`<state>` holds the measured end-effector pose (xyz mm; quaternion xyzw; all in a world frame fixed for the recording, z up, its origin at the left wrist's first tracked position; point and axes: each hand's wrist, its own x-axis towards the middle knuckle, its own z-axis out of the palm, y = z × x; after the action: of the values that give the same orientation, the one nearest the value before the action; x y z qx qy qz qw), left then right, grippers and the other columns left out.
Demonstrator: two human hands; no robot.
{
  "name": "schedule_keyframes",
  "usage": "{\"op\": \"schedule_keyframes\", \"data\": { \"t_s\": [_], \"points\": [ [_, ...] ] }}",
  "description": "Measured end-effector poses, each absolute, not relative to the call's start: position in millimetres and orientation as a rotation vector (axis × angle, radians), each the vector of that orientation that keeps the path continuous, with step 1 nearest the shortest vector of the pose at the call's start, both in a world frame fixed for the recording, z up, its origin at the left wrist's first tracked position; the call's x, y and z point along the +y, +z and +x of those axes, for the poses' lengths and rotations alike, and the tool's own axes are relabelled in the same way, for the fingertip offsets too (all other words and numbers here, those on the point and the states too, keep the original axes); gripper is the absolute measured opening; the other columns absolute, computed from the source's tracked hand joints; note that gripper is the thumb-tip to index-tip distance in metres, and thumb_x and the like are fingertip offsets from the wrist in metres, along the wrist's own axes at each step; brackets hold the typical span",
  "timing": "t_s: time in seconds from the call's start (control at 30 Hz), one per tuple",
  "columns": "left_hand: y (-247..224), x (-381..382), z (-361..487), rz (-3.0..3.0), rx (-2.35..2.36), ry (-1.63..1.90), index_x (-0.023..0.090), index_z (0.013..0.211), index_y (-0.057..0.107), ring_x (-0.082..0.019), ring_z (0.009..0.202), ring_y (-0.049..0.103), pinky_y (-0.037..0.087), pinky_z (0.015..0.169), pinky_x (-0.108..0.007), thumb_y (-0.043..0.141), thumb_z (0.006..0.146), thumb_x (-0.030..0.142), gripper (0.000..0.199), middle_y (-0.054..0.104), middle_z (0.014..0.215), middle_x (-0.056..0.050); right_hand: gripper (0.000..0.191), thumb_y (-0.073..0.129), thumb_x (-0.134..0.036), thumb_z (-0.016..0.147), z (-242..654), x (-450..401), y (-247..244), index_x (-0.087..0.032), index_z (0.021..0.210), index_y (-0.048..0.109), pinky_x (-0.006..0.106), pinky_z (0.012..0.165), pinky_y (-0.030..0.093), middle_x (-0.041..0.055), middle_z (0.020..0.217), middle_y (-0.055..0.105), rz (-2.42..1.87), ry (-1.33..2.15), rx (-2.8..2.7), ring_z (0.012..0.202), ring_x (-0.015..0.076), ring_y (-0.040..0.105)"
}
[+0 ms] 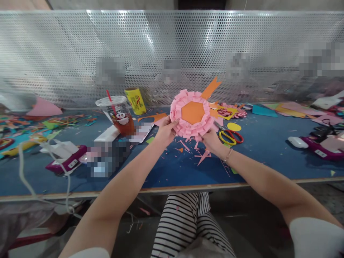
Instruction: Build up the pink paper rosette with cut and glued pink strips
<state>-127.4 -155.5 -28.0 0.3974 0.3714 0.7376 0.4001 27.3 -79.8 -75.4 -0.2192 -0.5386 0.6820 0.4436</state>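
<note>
A pink paper rosette (pixel 192 130) with an orange hexagonal centre (pixel 192 112) is held up above the table, facing me. Orange paper ribbon tails (pixel 212 87) stick out at its upper right. My left hand (pixel 167 129) grips the rosette's left edge, thumb on the front. At the lower right edge, my right hand (pixel 212 141) pinches the rosette, its fingers partly hidden behind the paper. Just right of that hand lie scissors (pixel 228 137) with yellow and red handles, beside a yellow paper disc (pixel 234 127).
A drink cup (pixel 122 118) with a red straw stands left, near a yellow can (pixel 135 101). Purple power strips (pixel 67 163) with cables lie at both sides. Pink scraps (pixel 204 157) litter the blue table (pixel 172 175). A perforated metal screen (pixel 161 46) rises behind.
</note>
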Motion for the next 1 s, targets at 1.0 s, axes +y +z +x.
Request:
{"op": "schedule_keyframes", "data": {
  "t_s": [1.0],
  "points": [
    [-33, -154, -114, 0.967, 0.93, 1.931, 0.018, 0.091, 0.057, -0.018, 0.098, 0.061, 0.048, 0.087, -0.032, 0.07, 0.062, 0.015, 0.031, 0.067, 0.094, -0.005, 0.019, 0.058, -0.025, 0.067, 34, -74, -71, -0.024, 0.086, 0.056, 0.034, 0.069, 0.054, 0.0001, 0.08, 0.068, -0.495, 1.945, -1.283, 0.074, 0.0169, 0.064]
  ]
}}
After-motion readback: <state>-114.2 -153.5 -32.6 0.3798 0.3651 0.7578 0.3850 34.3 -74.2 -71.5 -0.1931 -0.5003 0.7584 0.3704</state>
